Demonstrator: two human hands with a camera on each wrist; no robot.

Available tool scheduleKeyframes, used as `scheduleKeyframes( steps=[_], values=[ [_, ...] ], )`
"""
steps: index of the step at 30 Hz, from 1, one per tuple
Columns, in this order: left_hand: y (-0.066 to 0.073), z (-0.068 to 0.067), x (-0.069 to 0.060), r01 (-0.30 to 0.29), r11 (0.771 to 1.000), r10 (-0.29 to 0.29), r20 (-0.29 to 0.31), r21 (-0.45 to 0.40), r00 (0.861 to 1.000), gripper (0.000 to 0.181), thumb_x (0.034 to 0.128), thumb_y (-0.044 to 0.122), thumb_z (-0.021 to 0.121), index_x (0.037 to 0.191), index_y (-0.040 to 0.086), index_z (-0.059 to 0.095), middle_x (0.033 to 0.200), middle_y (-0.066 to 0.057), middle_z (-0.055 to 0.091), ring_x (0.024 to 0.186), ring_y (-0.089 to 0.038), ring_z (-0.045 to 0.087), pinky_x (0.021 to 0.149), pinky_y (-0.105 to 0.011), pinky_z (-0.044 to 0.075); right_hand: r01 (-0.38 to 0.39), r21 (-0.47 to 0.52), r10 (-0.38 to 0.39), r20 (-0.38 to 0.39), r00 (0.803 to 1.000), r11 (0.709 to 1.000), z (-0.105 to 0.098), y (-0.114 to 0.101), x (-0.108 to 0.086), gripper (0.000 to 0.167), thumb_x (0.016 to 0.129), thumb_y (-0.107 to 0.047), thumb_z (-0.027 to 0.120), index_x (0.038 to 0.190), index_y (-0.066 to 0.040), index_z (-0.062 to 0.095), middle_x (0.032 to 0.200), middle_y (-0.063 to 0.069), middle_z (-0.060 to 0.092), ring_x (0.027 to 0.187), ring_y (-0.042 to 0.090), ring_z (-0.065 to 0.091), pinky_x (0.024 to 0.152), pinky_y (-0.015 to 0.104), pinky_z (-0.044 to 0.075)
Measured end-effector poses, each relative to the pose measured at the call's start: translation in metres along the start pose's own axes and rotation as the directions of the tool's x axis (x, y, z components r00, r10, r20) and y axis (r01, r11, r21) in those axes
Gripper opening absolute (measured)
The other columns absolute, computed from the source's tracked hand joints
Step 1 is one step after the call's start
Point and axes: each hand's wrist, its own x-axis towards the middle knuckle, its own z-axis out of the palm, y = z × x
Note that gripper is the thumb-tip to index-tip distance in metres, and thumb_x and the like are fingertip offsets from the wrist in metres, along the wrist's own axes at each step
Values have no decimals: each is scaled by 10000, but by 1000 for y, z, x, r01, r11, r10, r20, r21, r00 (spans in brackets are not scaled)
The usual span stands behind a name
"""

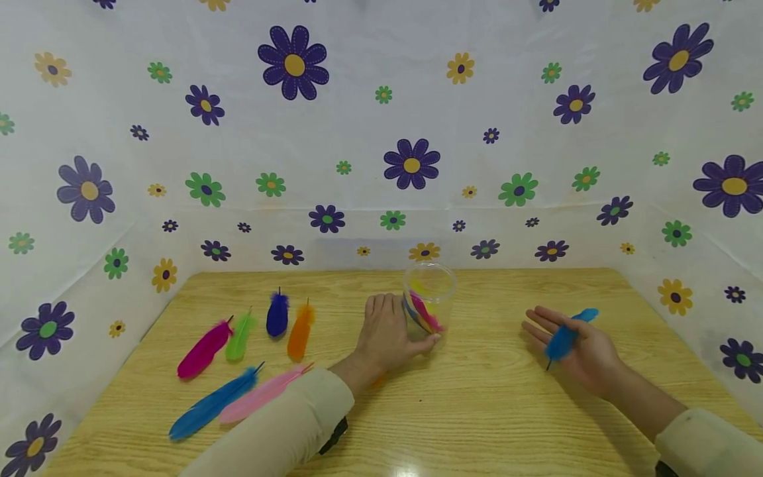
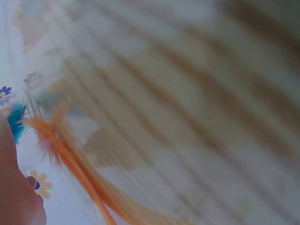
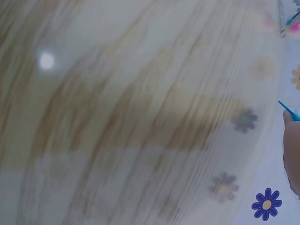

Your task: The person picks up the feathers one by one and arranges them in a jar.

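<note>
A clear plastic cup (image 1: pixel 430 281) stands upright toward the back of the table, with pink, yellow and blue feathers visible inside. My left hand (image 1: pixel 387 334) holds it from the left, fingers along its side and thumb at the front near its base. To the right, my right hand (image 1: pixel 581 354) is raised palm up, pinching a blue feather (image 1: pixel 563 341) under the thumb; the other fingers stretch out to the left. An orange feather (image 2: pixel 70 159) lies near the left wrist, mostly hidden by that arm in the head view.
Left of my left arm lie a magenta feather (image 1: pixel 204 351), a green feather (image 1: pixel 240 336), a dark blue feather (image 1: pixel 277 315), an orange feather (image 1: pixel 301 331), a long blue feather (image 1: pixel 214 403) and a light pink feather (image 1: pixel 259 397), partly covered by the sleeve. Flowered cloth (image 1: pixel 357 126) surrounds the wooden table (image 1: pixel 471 411).
</note>
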Motion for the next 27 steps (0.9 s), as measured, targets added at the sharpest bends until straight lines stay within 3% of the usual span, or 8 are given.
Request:
scheduleKeyframes(
  steps=[2, 8, 12, 23, 27],
  values=[
    [0, 0, 0, 0, 1000, 0, 1, -2, 1000, 868, 797, 781, 558, 1166, -5, 539, 1027, -96, 559, 971, -259, 435, 960, -417, 327, 9, 84, -11, 24, 1000, 996, -1, 1, 1, 672, 1085, -239, -31, 1407, -29, 520, 1448, 97, 551, 1360, 298, 513, 1159, 408, 364],
    [1, -1, 0, 3, 1000, -3, 13, -6, 1000, 872, 799, 779, 556, 1167, -11, 543, 1029, -99, 562, 973, -264, 436, 964, -423, 330, 7, 167, -9, 11, 1000, 986, 3, 2, 3, 696, 1079, -257, -47, 1420, 12, 497, 1465, 148, 530, 1395, 348, 460, 1200, 439, 248],
    [1, 0, 0, 2, 1000, -2, 8, -3, 1000, 869, 801, 781, 550, 1159, -10, 543, 1020, -98, 558, 966, -262, 435, 961, -421, 330, 8, 172, -11, 16, 1000, 985, 7, 1, 7, 671, 1086, -259, -27, 1437, 11, 478, 1494, 157, 498, 1416, 350, 427, 1209, 433, 219],
    [0, 0, 0, -6, 1000, 6, -17, 7, 1000, 861, 790, 782, 569, 1128, -10, 557, 996, -95, 561, 939, -259, 432, 944, -415, 336, 62, 132, -62, -3, 998, 989, 23, -3, 26, 579, 1106, -239, 68, 1421, 5, 489, 1469, 152, 526, 1401, 344, 447, 1176, 426, 296],
    [0, 0, 0, -5, 1000, 6, -21, 9, 1000, 860, 786, 782, 572, 1117, -13, 559, 988, -97, 558, 933, -259, 432, 938, -413, 338, 81, 117, -79, -23, 997, 990, 31, -7, 36, 553, 1109, -230, 95, 1413, -3, 499, 1458, 148, 537, 1430, 339, 374, 1182, 421, 256]
  ],
)
